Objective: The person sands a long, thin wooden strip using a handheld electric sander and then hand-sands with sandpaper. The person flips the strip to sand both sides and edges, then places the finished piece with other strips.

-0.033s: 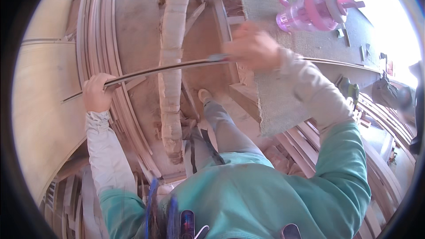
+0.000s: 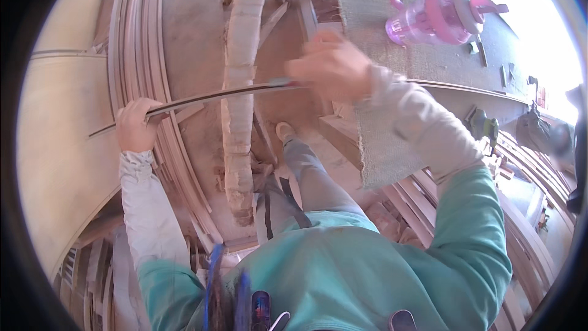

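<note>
A long, thin, dark-edged strip (image 2: 208,97) runs across in front of me from the far left to the bench on the right. My left hand (image 2: 136,125) is closed round it near its left end. My right hand (image 2: 335,68), blurred by motion, is closed on a small flat grey-green piece (image 2: 280,81) that lies against the strip. What exactly this piece is I cannot make out, and my fingers hide part of it. Beneath the strip stands a narrow padded beam (image 2: 239,122) wrapped in pale material.
A pink bottle (image 2: 432,18) with a handle lies on the cloth-covered bench (image 2: 392,147) at right. Long wooden strips (image 2: 138,37) are stacked at left beside a pale panel (image 2: 67,147). A green-and-black tool (image 2: 487,125) and more lumber (image 2: 416,199) are at right.
My right hand has slid a little to the left along the strip with the small piece. My left hand stays closed on the strip in nearly the same place.
</note>
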`<action>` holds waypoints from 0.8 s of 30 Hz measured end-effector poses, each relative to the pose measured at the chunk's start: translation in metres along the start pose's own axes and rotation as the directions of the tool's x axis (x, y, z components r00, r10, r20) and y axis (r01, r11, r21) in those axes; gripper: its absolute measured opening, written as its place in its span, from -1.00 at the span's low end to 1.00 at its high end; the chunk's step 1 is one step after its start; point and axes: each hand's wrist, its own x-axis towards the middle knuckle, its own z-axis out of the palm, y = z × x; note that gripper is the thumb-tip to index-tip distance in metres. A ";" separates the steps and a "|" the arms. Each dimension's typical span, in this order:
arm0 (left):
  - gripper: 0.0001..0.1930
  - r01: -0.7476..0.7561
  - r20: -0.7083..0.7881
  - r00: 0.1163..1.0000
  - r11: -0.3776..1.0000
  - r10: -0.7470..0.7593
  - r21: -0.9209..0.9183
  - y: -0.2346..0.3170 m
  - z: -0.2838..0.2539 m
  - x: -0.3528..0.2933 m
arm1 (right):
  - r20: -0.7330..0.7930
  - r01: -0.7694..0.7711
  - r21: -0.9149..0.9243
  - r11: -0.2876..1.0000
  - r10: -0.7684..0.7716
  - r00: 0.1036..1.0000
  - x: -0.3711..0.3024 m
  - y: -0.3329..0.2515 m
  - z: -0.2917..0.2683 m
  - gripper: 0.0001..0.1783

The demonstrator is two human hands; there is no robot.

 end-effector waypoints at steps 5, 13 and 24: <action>-0.82 0.021 0.015 1.000 1.000 -0.021 0.001 -0.002 0.002 -0.002 | -0.058 0.175 -0.101 0.979 -0.181 0.982 0.058 -0.032 0.031 -0.78; -0.81 0.003 -0.008 1.000 1.000 -0.004 -0.016 -0.001 -0.002 0.002 | 0.101 0.233 -0.227 0.946 -0.216 0.971 0.003 -0.012 -0.008 -0.74; -0.85 0.013 -0.001 1.000 0.997 -0.013 -0.073 -0.011 0.002 -0.001 | 0.062 0.317 -0.131 0.939 -0.312 0.948 0.158 -0.065 0.078 -0.84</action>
